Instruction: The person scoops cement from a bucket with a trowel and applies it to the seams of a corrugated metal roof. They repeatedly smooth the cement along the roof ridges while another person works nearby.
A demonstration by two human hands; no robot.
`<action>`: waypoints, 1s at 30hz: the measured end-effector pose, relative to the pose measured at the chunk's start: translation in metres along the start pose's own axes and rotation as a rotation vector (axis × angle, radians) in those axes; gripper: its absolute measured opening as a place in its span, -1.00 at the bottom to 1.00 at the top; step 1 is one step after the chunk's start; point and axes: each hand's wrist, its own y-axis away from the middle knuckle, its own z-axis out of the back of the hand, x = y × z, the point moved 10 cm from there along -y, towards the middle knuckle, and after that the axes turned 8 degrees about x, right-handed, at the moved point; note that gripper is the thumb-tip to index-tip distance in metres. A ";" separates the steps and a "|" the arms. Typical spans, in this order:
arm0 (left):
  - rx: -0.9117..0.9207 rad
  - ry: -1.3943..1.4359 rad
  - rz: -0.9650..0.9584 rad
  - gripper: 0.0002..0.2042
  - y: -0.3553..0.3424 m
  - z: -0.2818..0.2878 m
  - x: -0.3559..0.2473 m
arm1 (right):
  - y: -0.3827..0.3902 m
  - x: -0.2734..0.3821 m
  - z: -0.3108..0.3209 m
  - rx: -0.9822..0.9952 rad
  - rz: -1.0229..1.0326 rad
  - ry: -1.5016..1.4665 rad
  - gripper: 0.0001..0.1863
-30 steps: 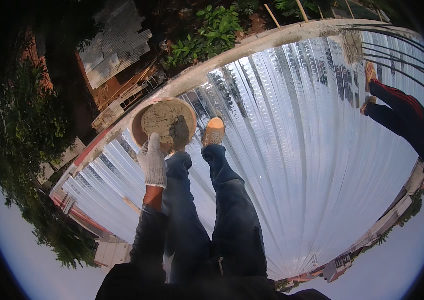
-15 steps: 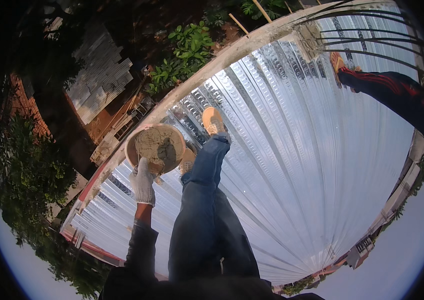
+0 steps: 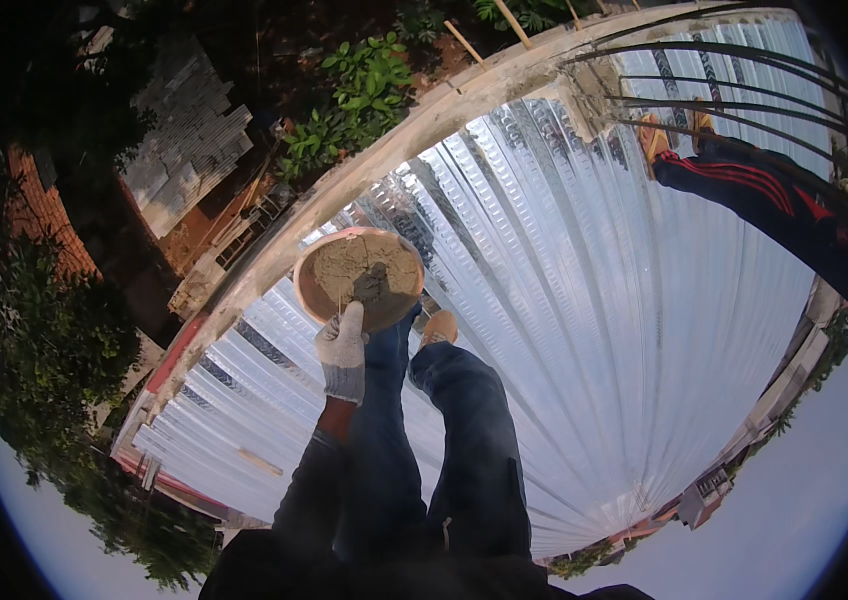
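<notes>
My left hand (image 3: 342, 348), in a whitish knit glove, grips a round bucket (image 3: 308, 290) of grey-brown wet mortar by its thin handle at the near rim. The bucket hangs over my legs in blue jeans, and one tan shoe (image 3: 440, 325) shows to its lower right on the shiny corrugated metal decking (image 3: 564, 300). My right hand is out of the picture.
A concrete ledge (image 3: 424, 120) borders the decking, with plants (image 3: 344, 100) and a tin roof (image 3: 184, 130) beyond. At right, another person in striped dark trousers (image 3: 754, 200) stands beside long dark rebar (image 3: 704, 100) and a rough concrete patch (image 3: 589, 100). A small wood piece (image 3: 260, 462) lies lower left.
The bucket in my left hand has moved right and slightly up over the last half second. My legs have shifted in a step. The other person's feet appear farther left than a second ago.
</notes>
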 end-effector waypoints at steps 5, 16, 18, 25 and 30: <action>0.111 0.025 -0.072 -0.70 -0.008 -0.103 -0.024 | 0.012 -0.044 0.022 0.016 -0.076 0.004 -0.65; 0.118 0.013 -0.144 -0.68 -0.089 -0.224 0.007 | -0.049 -0.129 0.135 -0.064 0.172 0.493 -0.63; 0.112 0.017 -0.111 -0.68 -0.105 -0.235 0.022 | -0.100 -0.061 0.160 -0.036 0.079 0.389 -0.61; -0.004 0.202 -0.115 -0.63 -0.122 -0.249 0.050 | -0.221 0.145 0.230 0.001 0.263 0.475 -0.54; -0.214 0.176 0.012 -0.61 -0.148 -0.202 0.073 | -0.251 0.182 0.224 0.079 0.306 0.654 -0.54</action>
